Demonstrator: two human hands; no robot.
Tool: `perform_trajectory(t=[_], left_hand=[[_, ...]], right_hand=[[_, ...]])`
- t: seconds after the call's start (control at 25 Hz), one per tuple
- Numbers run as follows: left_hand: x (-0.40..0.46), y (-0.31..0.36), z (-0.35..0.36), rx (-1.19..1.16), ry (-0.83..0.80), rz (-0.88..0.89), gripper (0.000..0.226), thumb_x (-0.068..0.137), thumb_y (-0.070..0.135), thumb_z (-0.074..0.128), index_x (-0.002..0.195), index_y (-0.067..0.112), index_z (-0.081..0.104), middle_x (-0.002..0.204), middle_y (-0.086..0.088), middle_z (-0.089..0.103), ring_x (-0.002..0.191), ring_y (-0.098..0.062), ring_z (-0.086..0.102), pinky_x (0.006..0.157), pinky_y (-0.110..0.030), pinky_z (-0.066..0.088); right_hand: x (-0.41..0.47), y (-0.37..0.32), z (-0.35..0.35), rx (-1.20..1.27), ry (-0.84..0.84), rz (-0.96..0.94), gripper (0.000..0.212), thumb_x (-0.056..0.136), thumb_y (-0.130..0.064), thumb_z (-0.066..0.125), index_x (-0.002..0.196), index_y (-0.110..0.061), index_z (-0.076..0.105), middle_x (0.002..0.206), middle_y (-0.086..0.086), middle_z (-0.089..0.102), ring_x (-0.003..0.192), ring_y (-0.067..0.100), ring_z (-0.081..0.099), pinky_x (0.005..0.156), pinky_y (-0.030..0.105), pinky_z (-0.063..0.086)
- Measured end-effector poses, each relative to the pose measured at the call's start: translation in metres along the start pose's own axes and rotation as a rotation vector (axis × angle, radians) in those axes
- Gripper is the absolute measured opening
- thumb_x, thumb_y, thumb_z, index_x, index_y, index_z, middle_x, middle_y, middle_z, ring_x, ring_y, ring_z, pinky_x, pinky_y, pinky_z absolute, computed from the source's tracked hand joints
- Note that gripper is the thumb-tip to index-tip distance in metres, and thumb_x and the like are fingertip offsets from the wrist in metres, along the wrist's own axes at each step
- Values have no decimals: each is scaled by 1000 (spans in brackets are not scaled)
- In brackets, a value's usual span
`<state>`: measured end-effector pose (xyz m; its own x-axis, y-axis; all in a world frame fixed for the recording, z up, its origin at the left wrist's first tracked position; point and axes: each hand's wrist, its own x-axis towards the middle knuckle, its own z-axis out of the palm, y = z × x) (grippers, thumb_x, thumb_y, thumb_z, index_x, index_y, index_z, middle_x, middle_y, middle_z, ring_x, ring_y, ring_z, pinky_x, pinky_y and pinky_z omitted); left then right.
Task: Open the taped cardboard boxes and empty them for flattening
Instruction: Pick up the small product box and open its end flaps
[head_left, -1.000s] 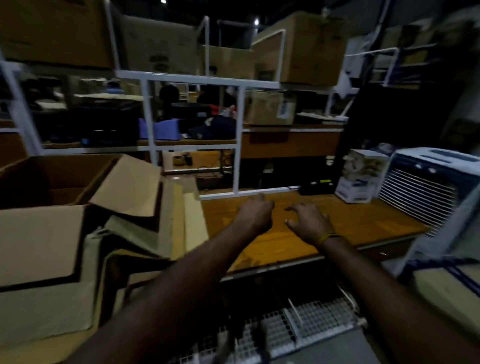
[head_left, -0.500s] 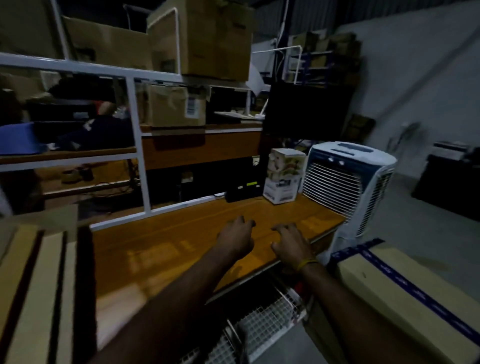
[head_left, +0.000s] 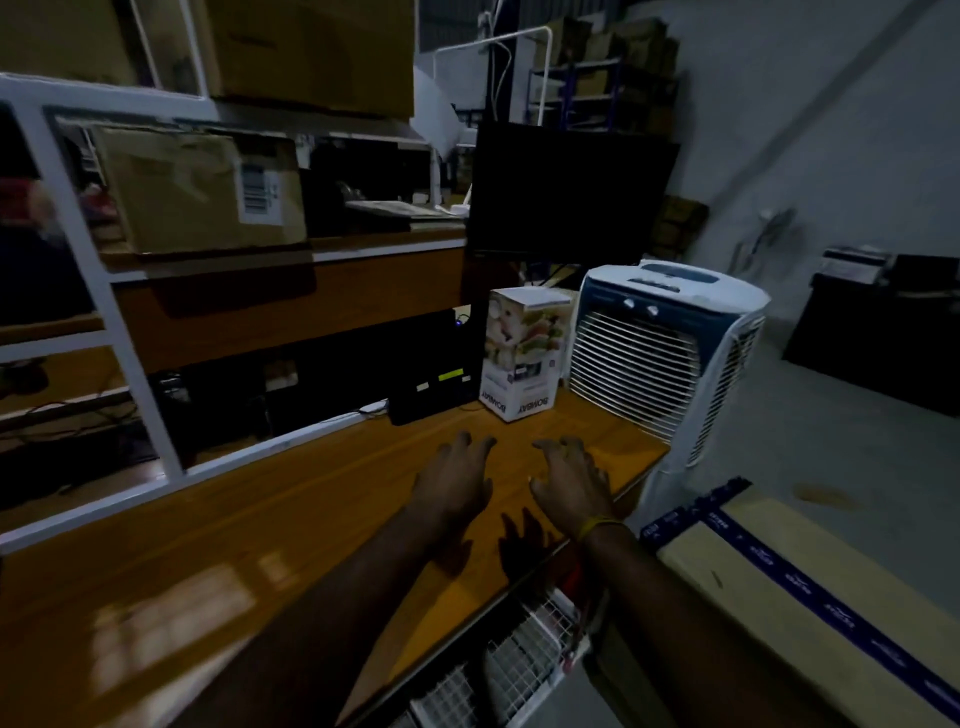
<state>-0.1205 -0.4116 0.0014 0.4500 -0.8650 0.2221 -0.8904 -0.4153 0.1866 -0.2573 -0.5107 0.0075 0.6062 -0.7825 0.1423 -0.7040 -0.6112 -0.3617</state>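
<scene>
A long cardboard box sealed with a strip of dark blue printed tape lies at the lower right, beside and below the end of the wooden worktop. Neither hand touches it. The left hand and right hand hover side by side over the worktop's right end, palms down, fingers loosely spread and grasping nothing; a yellow band circles the right wrist. Beyond the hands a small printed carton stands upright on the worktop, with a black device just to its left. A white air cooler stands just off the worktop's right end. On the shelf behind sits a brown box with a barcode label. White wire racks show under the worktop edge.
</scene>
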Motion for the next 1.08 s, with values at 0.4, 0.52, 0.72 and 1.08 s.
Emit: perform_trajectory(t=[0.4, 0.52, 0.72, 1.08], left_hand=[[215, 32, 51, -24, 117, -81, 74, 96, 34, 57, 155, 34, 13, 159, -8, 17, 132, -33, 43, 83, -40, 53], [290, 47, 58, -29, 143, -109, 77, 97, 35, 57, 156, 35, 8, 164, -9, 4, 133, -35, 41, 78, -39, 52], [382, 61, 73, -21, 255, -161, 88, 91, 24, 64, 157, 33, 8, 164, -15, -4, 131, -39, 43, 69, -33, 50], [425, 55, 98, -317, 297, -247, 69, 97, 20, 56, 155, 28, 20, 153, -14, 26, 104, -32, 60, 64, -32, 50]], right_hand=[[229, 89, 17, 68, 48, -115, 61, 95, -32, 58, 150, -30, 32, 158, 11, 21, 143, 36, 27, 110, 53, 32], [304, 115, 8, 62, 63, -154, 62, 96, -35, 57, 151, -27, 30, 158, 11, 20, 144, 34, 25, 111, 50, 30], [414, 142, 3, 96, 107, -186, 74, 93, -37, 58, 156, -28, 18, 158, 20, 17, 138, 42, 33, 106, 50, 38], [488, 160, 39, 584, 48, -270, 99, 91, -26, 64, 147, -59, -10, 152, 14, 36, 126, 38, 50, 92, 55, 51]])
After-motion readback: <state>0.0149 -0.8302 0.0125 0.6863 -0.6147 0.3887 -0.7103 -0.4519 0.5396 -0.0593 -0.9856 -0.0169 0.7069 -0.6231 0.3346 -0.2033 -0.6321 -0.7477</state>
